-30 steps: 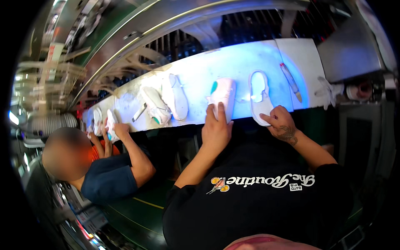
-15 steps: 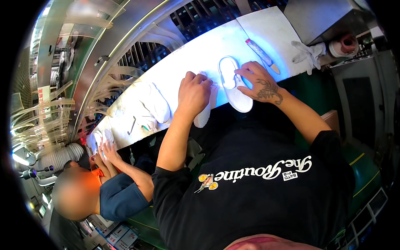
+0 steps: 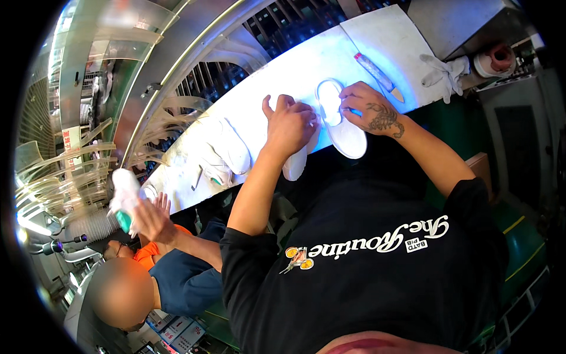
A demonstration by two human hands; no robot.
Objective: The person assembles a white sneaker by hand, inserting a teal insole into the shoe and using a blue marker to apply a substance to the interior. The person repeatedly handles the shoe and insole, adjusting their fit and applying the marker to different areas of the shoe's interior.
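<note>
Two white shoes lie side by side in front of me under bluish light. My right hand (image 3: pixel 372 110) is at the right rim of the slip-on shoe (image 3: pixel 350 140), its bent fingers and thumb on the edge by the opening. My left hand (image 3: pixel 289 125) is bent over the other white shoe (image 3: pixel 295 166), covering most of it. Its index finger stands a little raised; the other fingers curl inward, and what is under their tips is hidden. A brush-like tool with a pale tip (image 3: pixel 379 76) lies beyond my right hand.
More white shoe parts (image 3: pixel 227 144) and a small hooked tool (image 3: pixel 197 179) lie left on the white worktop (image 3: pixel 268 79). White gloves (image 3: pixel 443 75) and a pot (image 3: pixel 494 61) sit at right. A co-worker's hand (image 3: pixel 154 223) lifts a white shoe (image 3: pixel 125 190). Metal rollers run behind.
My left fingers have loosened from a tight pinch, and one has lifted. My right fingertips have drawn back toward the shoe's right rim. The co-worker has raised a shoe off the worktop.
</note>
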